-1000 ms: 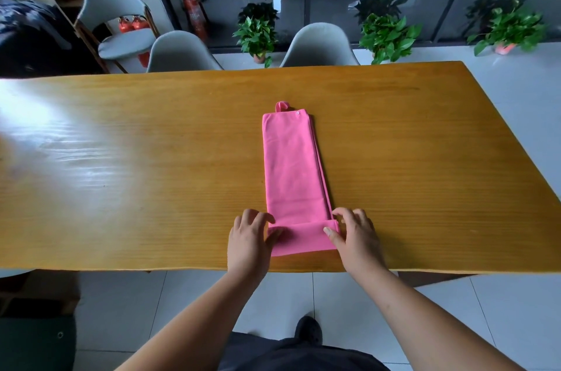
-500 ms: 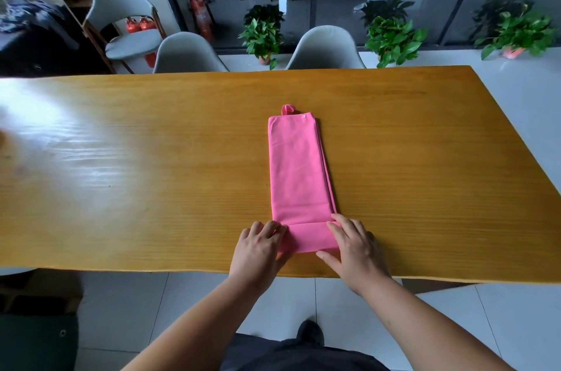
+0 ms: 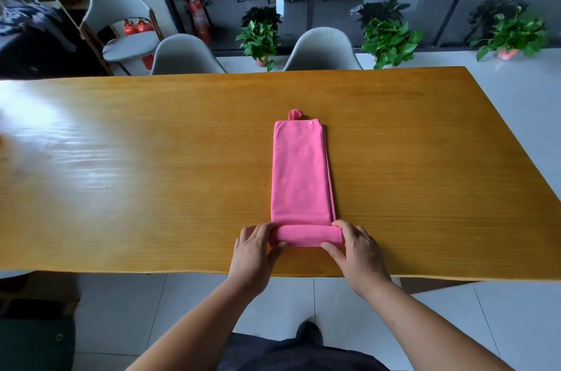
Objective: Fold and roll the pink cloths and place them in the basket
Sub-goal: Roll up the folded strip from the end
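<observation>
Item: pink cloth, one, laid lengthwise on the wooden table, right of centre, with its near end close to the front edge. It is folded into a long narrow strip of several layers, whose edges are shown stepped along the right side. The material is judged a thin, matt, soft weave, perhaps microfibre, smooth and almost uncreased. A small hanging loop and a pale snap stud are carried at the far end. At the near end a short, tight rolled end is formed, cylindrical and lying across the strip's width. Left hand: the fingers are curled over the left end of the roll and the thumb is set against its near side, so the roll is grasped. Right hand: the right end is grasped in the same way. Step in hand: rolling, judged barely begun, most of the strip being flat ahead. Next move: the roll is to be pushed away from the body toward the loop, with pressure shared evenly between both ends, so that the cylinder is held straight and the stepped layers are not allowed to telescope. The limp fabric is likely to slacken if the grasp is eased. The table is of glossy varnished wood, honey-yellow and straight-grained, with glare on its left part. Basket: not seen in this view.
</observation>
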The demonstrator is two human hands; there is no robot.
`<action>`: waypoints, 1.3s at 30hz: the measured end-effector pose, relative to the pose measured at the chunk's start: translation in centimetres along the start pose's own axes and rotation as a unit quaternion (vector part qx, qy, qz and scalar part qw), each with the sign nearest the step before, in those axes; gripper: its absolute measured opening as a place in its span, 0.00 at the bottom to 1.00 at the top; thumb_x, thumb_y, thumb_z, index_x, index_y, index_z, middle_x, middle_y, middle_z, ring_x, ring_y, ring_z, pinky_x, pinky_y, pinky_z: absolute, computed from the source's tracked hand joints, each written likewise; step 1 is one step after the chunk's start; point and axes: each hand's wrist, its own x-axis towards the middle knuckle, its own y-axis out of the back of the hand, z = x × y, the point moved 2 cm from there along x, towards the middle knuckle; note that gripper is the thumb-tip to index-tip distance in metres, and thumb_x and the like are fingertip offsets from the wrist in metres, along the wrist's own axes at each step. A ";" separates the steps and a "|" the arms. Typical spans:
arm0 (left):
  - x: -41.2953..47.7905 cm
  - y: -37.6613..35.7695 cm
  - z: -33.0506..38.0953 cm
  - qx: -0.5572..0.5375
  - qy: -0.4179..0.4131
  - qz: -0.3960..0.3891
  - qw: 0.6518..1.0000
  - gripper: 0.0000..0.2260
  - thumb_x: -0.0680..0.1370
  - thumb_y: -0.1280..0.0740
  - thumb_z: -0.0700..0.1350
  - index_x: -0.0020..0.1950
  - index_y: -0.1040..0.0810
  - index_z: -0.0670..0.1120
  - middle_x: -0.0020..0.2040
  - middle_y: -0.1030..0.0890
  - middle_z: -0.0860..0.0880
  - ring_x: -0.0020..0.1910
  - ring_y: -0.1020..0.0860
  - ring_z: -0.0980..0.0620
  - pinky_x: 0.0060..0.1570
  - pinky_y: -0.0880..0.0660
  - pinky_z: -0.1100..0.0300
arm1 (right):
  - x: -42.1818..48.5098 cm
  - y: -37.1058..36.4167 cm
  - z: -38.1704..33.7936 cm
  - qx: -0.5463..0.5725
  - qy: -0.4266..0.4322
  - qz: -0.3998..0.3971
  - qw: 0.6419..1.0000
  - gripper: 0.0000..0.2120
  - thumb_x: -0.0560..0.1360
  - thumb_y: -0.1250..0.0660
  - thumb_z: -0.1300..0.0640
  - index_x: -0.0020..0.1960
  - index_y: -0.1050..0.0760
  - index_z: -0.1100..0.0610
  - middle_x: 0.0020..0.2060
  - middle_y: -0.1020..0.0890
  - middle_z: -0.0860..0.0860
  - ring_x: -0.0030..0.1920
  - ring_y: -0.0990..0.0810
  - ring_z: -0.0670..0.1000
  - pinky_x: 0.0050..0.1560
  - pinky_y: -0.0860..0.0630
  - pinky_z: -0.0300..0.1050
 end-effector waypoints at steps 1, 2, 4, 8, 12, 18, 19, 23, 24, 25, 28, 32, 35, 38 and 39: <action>0.0 -0.1 -0.1 -0.008 -0.003 0.005 1.000 0.26 0.82 0.43 0.69 0.73 0.27 0.56 0.64 0.23 0.58 0.65 0.31 0.50 0.63 0.30 0.51 | 0.0 0.1 0.0 0.012 -0.006 0.002 1.000 0.33 0.76 0.44 0.28 0.69 0.26 0.49 0.53 0.18 0.50 0.52 0.19 0.54 0.48 0.20 0.48; 0.0 -0.3 -0.2 -0.013 -0.008 0.012 1.000 0.27 0.82 0.45 0.71 0.71 0.26 0.55 0.64 0.24 0.58 0.63 0.31 0.50 0.62 0.29 0.51 | 0.0 0.1 0.0 0.023 -0.008 0.003 1.000 0.33 0.76 0.44 0.28 0.69 0.26 0.50 0.52 0.18 0.50 0.52 0.19 0.54 0.48 0.20 0.49; 0.0 -0.4 -0.4 -0.016 -0.012 0.027 0.999 0.28 0.82 0.45 0.71 0.68 0.23 0.53 0.64 0.25 0.57 0.59 0.31 0.51 0.61 0.29 0.51 | 0.1 0.1 0.0 0.041 -0.016 -0.005 0.999 0.33 0.76 0.43 0.28 0.68 0.25 0.50 0.53 0.18 0.50 0.54 0.20 0.53 0.49 0.20 0.50; 0.2 -0.4 -0.5 -0.029 0.007 0.030 0.999 0.27 0.81 0.45 0.70 0.65 0.22 0.52 0.59 0.23 0.57 0.56 0.30 0.51 0.59 0.28 0.48 | 0.2 0.3 -0.3 0.060 -0.042 -0.021 0.997 0.32 0.76 0.43 0.27 0.66 0.23 0.50 0.51 0.19 0.49 0.54 0.21 0.52 0.49 0.20 0.49; 0.1 -0.1 -0.2 -0.035 0.036 0.042 0.998 0.21 0.82 0.43 0.69 0.62 0.24 0.55 0.54 0.21 0.59 0.53 0.29 0.51 0.56 0.28 0.49 | 0.2 0.2 -0.4 0.084 -0.064 -0.031 0.994 0.29 0.74 0.46 0.23 0.53 0.24 0.46 0.40 0.25 0.40 0.46 0.23 0.48 0.42 0.22 0.47; 0.6 0.6 1.0 0.010 0.079 0.044 0.996 0.16 0.83 0.41 0.65 0.62 0.25 0.57 0.57 0.22 0.53 0.57 0.27 0.48 0.55 0.29 0.50 | 0.7 0.3 -0.9 0.024 -0.108 -0.050 0.993 0.28 0.75 0.49 0.22 0.47 0.28 0.44 0.41 0.25 0.43 0.40 0.24 0.45 0.38 0.22 0.45; 0.8 0.8 1.3 0.005 0.082 0.057 0.995 0.15 0.82 0.38 0.64 0.63 0.24 0.57 0.59 0.24 0.53 0.58 0.28 0.48 0.56 0.28 0.50 | 0.8 0.4 -1.1 0.007 -0.098 -0.041 0.994 0.27 0.75 0.50 0.23 0.50 0.28 0.44 0.42 0.24 0.42 0.42 0.24 0.46 0.37 0.22 0.46; 1.2 1.3 2.5 0.073 -0.033 0.123 0.989 0.04 0.81 0.29 0.51 0.53 0.21 0.53 0.54 0.25 0.55 0.53 0.28 0.47 0.50 0.30 0.51 | 1.5 0.5 -1.5 -0.025 -0.037 0.040 0.998 0.17 0.78 0.34 0.35 0.59 0.27 0.45 0.53 0.27 0.45 0.48 0.25 0.50 0.35 0.23 0.46; 1.2 1.2 2.6 0.114 -0.068 0.127 0.983 0.03 0.80 0.28 0.47 0.50 0.21 0.52 0.51 0.24 0.54 0.51 0.28 0.46 0.48 0.31 0.51 | 1.6 0.3 -1.6 -0.035 -0.002 0.061 0.998 0.13 0.78 0.29 0.41 0.57 0.24 0.46 0.52 0.26 0.45 0.48 0.26 0.50 0.37 0.23 0.46; 1.2 1.1 2.7 0.147 -0.092 0.127 0.977 0.04 0.80 0.27 0.44 0.49 0.21 0.51 0.50 0.24 0.54 0.50 0.27 0.45 0.48 0.31 0.51 | 1.6 0.1 -1.8 -0.052 0.034 0.078 0.995 0.09 0.78 0.27 0.46 0.54 0.22 0.47 0.51 0.25 0.44 0.48 0.26 0.50 0.39 0.23 0.48; 0.7 1.1 2.5 0.176 -0.124 0.126 0.968 0.05 0.80 0.29 0.44 0.56 0.19 0.51 0.54 0.21 0.53 0.53 0.25 0.45 0.49 0.30 0.50 | 1.2 -0.3 -1.8 -0.102 0.088 0.111 0.985 0.04 0.79 0.27 0.53 0.53 0.18 0.49 0.53 0.21 0.43 0.50 0.24 0.52 0.43 0.22 0.51; 0.3 0.9 1.9 0.188 -0.126 0.064 0.972 0.22 0.79 0.31 0.57 0.71 0.22 0.51 0.67 0.23 0.53 0.63 0.26 0.46 0.58 0.27 0.50 | 0.7 -0.4 -0.9 -0.134 0.113 0.064 0.982 0.18 0.82 0.33 0.44 0.69 0.22 0.48 0.66 0.23 0.43 0.61 0.23 0.52 0.51 0.23 0.52; 0.8 1.0 1.6 0.196 -0.099 0.014 0.976 0.31 0.76 0.27 0.62 0.75 0.26 0.51 0.71 0.25 0.53 0.66 0.27 0.46 0.62 0.26 0.49 | 1.0 -0.1 -1.2 -0.141 0.085 0.002 0.986 0.31 0.77 0.32 0.34 0.74 0.28 0.48 0.73 0.29 0.44 0.69 0.29 0.51 0.58 0.23 0.53; 1.4 1.2 1.6 0.200 -0.093 -0.005 0.975 0.32 0.75 0.25 0.60 0.77 0.29 0.53 0.71 0.25 0.54 0.66 0.26 0.46 0.62 0.26 0.50 | 1.7 -0.2 -1.7 -0.168 0.075 -0.055 0.981 0.40 0.72 0.27 0.34 0.79 0.33 0.48 0.75 0.32 0.44 0.70 0.31 0.50 0.63 0.25 0.51; 1.5 1.2 1.5 0.194 -0.092 -0.004 0.977 0.30 0.76 0.26 0.59 0.76 0.29 0.54 0.71 0.25 0.54 0.65 0.26 0.46 0.61 0.26 0.50 | 1.8 -0.3 -1.7 -0.173 0.079 -0.061 0.980 0.41 0.73 0.27 0.35 0.80 0.34 0.48 0.74 0.32 0.43 0.70 0.31 0.50 0.63 0.26 0.49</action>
